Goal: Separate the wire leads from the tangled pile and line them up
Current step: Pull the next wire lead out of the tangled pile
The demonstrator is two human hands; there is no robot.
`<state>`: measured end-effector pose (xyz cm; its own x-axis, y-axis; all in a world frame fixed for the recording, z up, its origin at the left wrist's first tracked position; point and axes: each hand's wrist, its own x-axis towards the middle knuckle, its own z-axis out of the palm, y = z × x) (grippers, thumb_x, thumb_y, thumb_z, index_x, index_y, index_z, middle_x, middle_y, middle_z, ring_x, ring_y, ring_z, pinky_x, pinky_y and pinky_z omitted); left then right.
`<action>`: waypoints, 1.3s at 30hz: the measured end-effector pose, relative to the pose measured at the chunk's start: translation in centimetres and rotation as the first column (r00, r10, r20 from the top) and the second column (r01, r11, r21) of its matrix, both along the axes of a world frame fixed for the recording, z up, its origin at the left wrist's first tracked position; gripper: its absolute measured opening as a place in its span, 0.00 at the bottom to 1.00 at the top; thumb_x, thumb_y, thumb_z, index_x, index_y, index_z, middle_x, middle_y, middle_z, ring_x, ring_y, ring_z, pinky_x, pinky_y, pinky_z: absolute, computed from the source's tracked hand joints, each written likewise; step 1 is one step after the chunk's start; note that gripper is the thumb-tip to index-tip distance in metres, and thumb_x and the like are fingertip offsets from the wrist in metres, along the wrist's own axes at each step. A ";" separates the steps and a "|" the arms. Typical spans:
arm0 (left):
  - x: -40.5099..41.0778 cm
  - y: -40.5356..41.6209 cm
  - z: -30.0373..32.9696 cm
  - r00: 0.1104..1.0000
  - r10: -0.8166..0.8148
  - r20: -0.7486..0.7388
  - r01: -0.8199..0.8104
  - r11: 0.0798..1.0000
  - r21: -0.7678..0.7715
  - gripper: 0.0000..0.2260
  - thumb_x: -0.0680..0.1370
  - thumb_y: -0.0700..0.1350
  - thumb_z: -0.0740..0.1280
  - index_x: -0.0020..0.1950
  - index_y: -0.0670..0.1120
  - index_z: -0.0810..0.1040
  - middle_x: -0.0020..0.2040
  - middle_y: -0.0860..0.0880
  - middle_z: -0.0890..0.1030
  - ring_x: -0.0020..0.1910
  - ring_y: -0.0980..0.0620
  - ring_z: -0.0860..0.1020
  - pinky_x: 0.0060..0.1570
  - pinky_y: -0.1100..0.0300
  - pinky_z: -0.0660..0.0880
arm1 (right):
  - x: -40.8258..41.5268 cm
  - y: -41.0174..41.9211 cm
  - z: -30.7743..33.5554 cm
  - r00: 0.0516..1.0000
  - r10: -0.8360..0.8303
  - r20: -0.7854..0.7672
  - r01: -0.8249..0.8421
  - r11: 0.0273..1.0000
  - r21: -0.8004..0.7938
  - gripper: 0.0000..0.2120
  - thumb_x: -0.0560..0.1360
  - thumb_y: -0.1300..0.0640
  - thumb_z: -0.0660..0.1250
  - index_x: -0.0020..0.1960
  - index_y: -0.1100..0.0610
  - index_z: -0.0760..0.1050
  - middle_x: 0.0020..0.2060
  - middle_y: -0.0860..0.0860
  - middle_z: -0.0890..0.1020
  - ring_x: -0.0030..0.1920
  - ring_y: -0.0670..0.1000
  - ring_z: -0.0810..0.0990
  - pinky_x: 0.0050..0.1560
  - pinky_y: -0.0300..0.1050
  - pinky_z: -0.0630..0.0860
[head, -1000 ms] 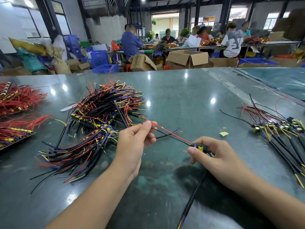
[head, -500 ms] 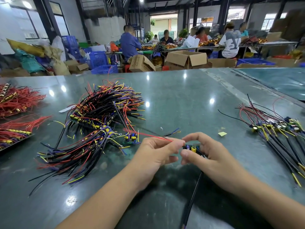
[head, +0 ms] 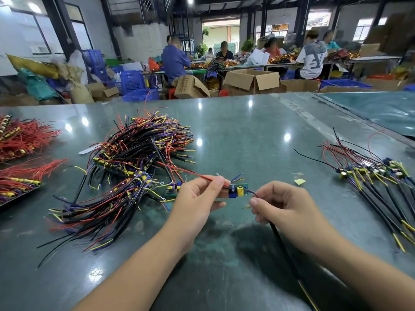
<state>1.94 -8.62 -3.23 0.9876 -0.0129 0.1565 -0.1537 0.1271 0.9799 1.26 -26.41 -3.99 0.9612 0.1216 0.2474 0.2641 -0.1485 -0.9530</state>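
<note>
From the head camera we look down on a dark green table (head: pixel 258 135) that fills most of the frame. In the lower centre our left hand (head: pixel 197 203) has its fingers curled, pinching a red wire (head: pixel 193 173) and one end of a small green circuit board (head: pixel 238 191), which carries a yellow capacitor and a blue part. Our right hand (head: pixel 285 205), just to the right of the board, has its fingers curled round the thick black cable (head: pixel 285 254) that leaves the board; the cable runs down toward the bottom edge of the frame and ends in a yellow lead. The board is held between the two hands, above the tabletop.

In the left centre of the frame the tangled pile (head: pixel 134 158) of black, red, purple and yellow leads lies on the table, spreading down toward the lower left. One loose board (head: pixel 171 189) lies at the pile's right edge, just beside our left hand.

At the right edge of the frame the lined-up leads (head: pixel 377 182) lie side by side, their boards toward the top and their black cables fanning toward the lower right, well apart from the pile. A small yellow scrap (head: pixel 299 181) lies on the table between our right hand and that row.

At the left edge are bundles of red wires (head: pixel 24 140).

Across the top of the frame we see cardboard boxes (head: pixel 252 80), blue crates (head: pixel 132 83) and seated workers (head: pixel 174 60) at far tables.
</note>
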 end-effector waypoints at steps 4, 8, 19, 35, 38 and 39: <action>-0.3 0.2 0.2 0.993 -0.105 0.058 0.104 0.994 0.026 0.10 0.64 0.49 0.73 0.43 0.47 0.81 0.38 0.49 0.84 0.38 0.56 0.81 0.39 0.64 0.78 | -0.1 0.1 0.2 0.997 0.030 -0.067 -0.024 0.996 0.090 0.03 0.72 0.65 0.70 0.40 0.63 0.77 0.29 0.56 0.81 0.28 0.50 0.78 0.30 0.37 0.74; -0.1 0.2 0.0 0.995 -0.090 0.032 0.088 0.994 0.065 0.03 0.74 0.39 0.69 0.43 0.45 0.81 0.36 0.50 0.84 0.36 0.55 0.81 0.41 0.64 0.79 | -0.4 0.1 0.5 0.991 0.094 -0.100 -0.086 0.993 0.081 0.03 0.72 0.64 0.70 0.39 0.60 0.79 0.31 0.57 0.83 0.29 0.50 0.80 0.32 0.38 0.76; 0.1 1.0 0.0 0.977 -0.207 -0.039 0.206 0.978 -0.043 0.07 0.74 0.44 0.67 0.49 0.44 0.81 0.37 0.50 0.81 0.34 0.55 0.78 0.39 0.64 0.77 | -0.6 -0.8 1.2 0.965 0.235 -0.119 -0.236 0.972 0.008 0.04 0.72 0.58 0.70 0.39 0.56 0.82 0.33 0.57 0.84 0.33 0.49 0.81 0.36 0.39 0.76; 0.0 0.6 0.2 0.976 -0.185 -0.118 0.172 0.979 -0.113 0.08 0.79 0.35 0.61 0.49 0.40 0.81 0.38 0.46 0.83 0.37 0.49 0.83 0.41 0.61 0.80 | -0.3 -0.4 1.7 0.996 0.082 -0.039 -0.089 0.957 -0.274 0.10 0.80 0.60 0.60 0.40 0.57 0.72 0.26 0.44 0.68 0.28 0.44 0.62 0.30 0.36 0.61; 0.0 0.4 0.4 0.968 -0.220 -0.124 0.190 0.957 -0.218 0.09 0.78 0.34 0.61 0.48 0.39 0.82 0.38 0.43 0.83 0.37 0.49 0.83 0.39 0.62 0.79 | -0.3 -0.2 2.2 0.972 0.161 -0.171 -0.154 0.987 0.053 0.09 0.79 0.63 0.59 0.41 0.61 0.73 0.27 0.48 0.68 0.25 0.44 0.59 0.26 0.32 0.57; -0.1 0.3 0.5 0.967 -0.224 -0.119 0.192 0.953 -0.234 0.09 0.78 0.34 0.61 0.48 0.39 0.82 0.38 0.43 0.83 0.37 0.49 0.83 0.39 0.62 0.79 | -0.4 -0.2 2.3 0.966 0.176 -0.190 -0.157 0.981 0.113 0.09 0.79 0.62 0.59 0.42 0.62 0.73 0.27 0.48 0.68 0.25 0.45 0.58 0.25 0.33 0.56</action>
<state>1.88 -8.29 -2.74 0.9788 -0.2015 0.0370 0.0378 0.3549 0.9341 0.88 -26.56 -1.68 0.9604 0.2690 0.0725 0.0819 -0.0240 -0.9964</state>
